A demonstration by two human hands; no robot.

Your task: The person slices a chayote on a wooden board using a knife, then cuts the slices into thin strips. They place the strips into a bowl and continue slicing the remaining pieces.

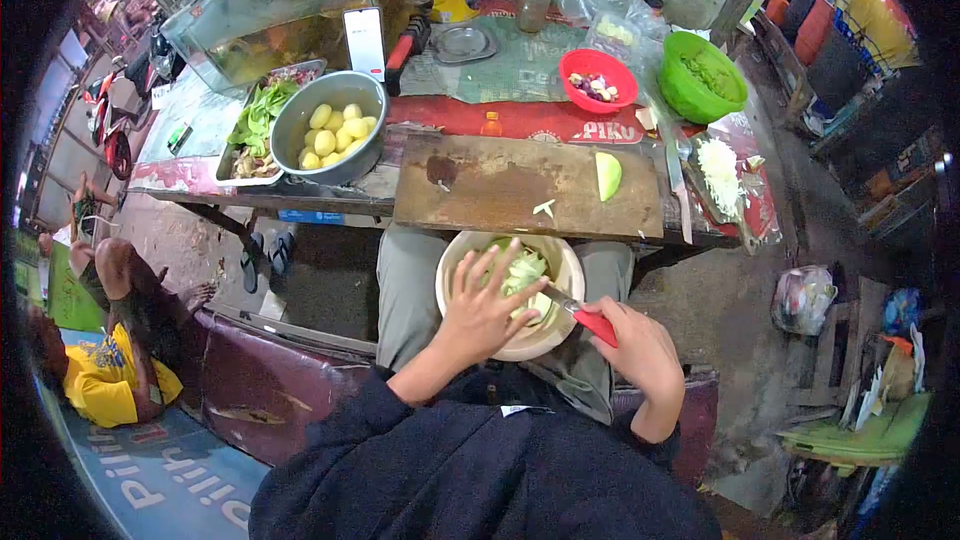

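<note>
A cream bowl (452,318) rests on my lap with pale green cut pieces (525,270) inside. My left hand (482,305) is over the bowl's left part, fingers spread, nothing gripped. My right hand (638,345) is closed round the red handle (597,327) of a knife, whose blade points left into the bowl. Just beyond the bowl lies a wooden board (500,185), bearing a pale green wedge (608,176) at its right and a few small white slivers (543,208) near its front edge.
A grey bowl (372,145) of potatoes and a tray of greens (262,120) stand left. Red (598,105) and green (690,105) bowls stand back right, near another knife (678,180) and white shreds (720,175). A person in a yellow shirt (100,380) is at left.
</note>
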